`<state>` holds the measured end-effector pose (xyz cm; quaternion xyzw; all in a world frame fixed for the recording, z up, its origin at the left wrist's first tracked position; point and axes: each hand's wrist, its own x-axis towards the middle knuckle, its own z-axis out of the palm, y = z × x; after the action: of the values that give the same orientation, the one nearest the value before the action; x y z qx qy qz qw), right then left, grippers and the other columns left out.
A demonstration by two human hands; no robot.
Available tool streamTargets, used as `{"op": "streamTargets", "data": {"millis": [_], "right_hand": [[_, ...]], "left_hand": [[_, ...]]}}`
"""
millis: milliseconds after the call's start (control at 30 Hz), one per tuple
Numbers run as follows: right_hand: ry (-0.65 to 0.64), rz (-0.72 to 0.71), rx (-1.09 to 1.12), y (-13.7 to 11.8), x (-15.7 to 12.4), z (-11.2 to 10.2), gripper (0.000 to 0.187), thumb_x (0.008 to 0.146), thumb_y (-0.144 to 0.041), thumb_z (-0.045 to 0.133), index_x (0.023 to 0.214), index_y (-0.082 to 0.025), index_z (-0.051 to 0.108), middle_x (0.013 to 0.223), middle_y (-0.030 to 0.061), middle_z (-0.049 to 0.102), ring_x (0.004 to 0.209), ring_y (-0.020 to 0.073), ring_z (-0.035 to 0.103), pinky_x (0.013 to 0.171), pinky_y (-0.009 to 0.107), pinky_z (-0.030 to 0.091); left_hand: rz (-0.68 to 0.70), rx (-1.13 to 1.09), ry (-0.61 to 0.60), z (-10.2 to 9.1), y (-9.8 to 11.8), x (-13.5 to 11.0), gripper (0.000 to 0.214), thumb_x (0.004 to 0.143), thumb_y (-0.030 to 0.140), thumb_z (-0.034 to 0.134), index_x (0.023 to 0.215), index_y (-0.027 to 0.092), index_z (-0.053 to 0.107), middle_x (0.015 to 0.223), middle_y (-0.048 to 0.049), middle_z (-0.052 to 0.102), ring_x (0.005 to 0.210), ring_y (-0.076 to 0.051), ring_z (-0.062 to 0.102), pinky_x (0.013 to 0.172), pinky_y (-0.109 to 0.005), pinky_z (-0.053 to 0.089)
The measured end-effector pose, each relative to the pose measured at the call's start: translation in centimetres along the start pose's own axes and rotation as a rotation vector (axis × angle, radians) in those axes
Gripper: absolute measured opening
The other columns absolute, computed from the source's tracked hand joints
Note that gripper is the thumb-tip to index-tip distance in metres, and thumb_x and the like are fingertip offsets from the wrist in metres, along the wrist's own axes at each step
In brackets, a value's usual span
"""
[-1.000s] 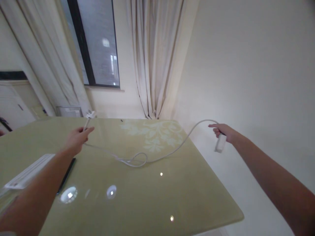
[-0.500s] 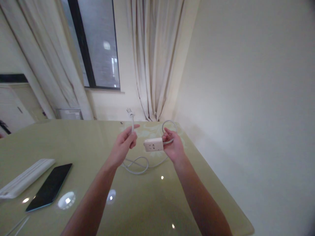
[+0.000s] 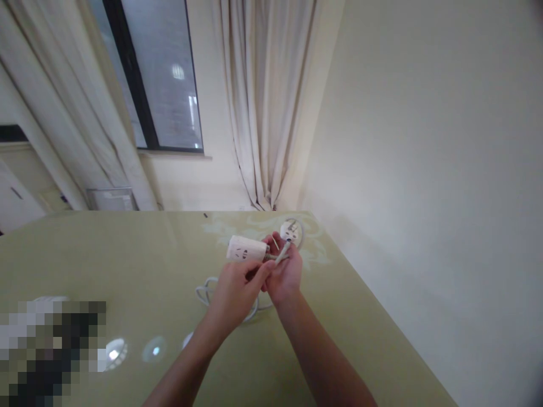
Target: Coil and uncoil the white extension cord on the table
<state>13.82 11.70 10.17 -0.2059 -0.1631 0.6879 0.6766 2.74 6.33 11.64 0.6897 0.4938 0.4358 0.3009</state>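
Both my hands meet above the far right part of the green glass table [image 3: 127, 260]. My right hand [image 3: 285, 274] is closed round the white socket block [image 3: 244, 249] and the white plug [image 3: 290, 232], which sticks up beside it. My left hand [image 3: 237, 288] is closed, pinching the white cable [image 3: 207, 291] just below the block. The rest of the cable lies in loops on the table under my hands.
A pixelated patch [image 3: 53, 350] covers the objects at the table's near left. Cream curtains [image 3: 263, 102] and a dark window [image 3: 148, 73] stand behind the table. A plain wall [image 3: 424, 141] runs along the right side, close to the table edge.
My hands have come together. The socket block moved left and now sits between both hands, and the plug went from my left hand to my right. The cable loops bunched up beneath.
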Motion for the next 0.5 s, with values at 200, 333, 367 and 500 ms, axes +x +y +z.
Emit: {"op": "streamTargets", "data": {"millis": [200, 333, 367, 500], "right_hand": [[0.062, 0.129, 0.151, -0.3, -0.6, 1.3, 0.015, 0.083, -0.029, 0.062, 0.086, -0.019, 0.072, 0.079, 0.0011, 0.075, 0.072, 0.0149, 0.069, 0.071, 0.028, 0.059], [-0.006, 0.135, 0.082, -0.3, -0.8, 1.3, 0.019, 0.085, -0.033, 0.062, 0.085, -0.018, 0.074, 0.082, 0.0027, 0.076, 0.069, 0.0155, 0.068, 0.069, 0.03, 0.06], [-0.019, 0.118, 0.079, -0.2, -0.8, 1.3, 0.02, 0.086, -0.033, 0.061, 0.085, -0.018, 0.074, 0.083, 0.0028, 0.076, 0.07, 0.0151, 0.068, 0.07, 0.029, 0.06], [-0.058, 0.039, 0.068, -0.3, -1.2, 1.5, 0.021, 0.088, -0.03, 0.058, 0.089, -0.018, 0.075, 0.091, 0.0036, 0.078, 0.075, 0.0137, 0.07, 0.077, 0.027, 0.059]], "left_hand": [[-0.063, 0.338, 0.105, 0.3, 0.4, -0.4, 0.04, 0.1, 0.05, 0.049, 0.083, 0.022, 0.071, 0.067, -0.0015, 0.07, 0.058, -0.018, 0.061, 0.058, -0.028, 0.034], [0.016, 0.493, 0.233, 0.9, 0.1, -0.7, 0.032, 0.102, 0.045, 0.047, 0.096, 0.022, 0.069, 0.084, -0.0038, 0.075, 0.066, -0.02, 0.065, 0.063, -0.03, 0.037], [0.035, 0.515, 0.26, 1.1, 0.0, -0.8, 0.032, 0.103, 0.044, 0.046, 0.097, 0.022, 0.068, 0.088, -0.0044, 0.075, 0.068, -0.02, 0.066, 0.063, -0.03, 0.037], [0.085, 0.537, 0.345, 1.4, -0.2, -0.9, 0.033, 0.104, 0.042, 0.043, 0.113, 0.022, 0.068, 0.111, -0.008, 0.074, 0.081, -0.022, 0.069, 0.066, -0.031, 0.041]]}}
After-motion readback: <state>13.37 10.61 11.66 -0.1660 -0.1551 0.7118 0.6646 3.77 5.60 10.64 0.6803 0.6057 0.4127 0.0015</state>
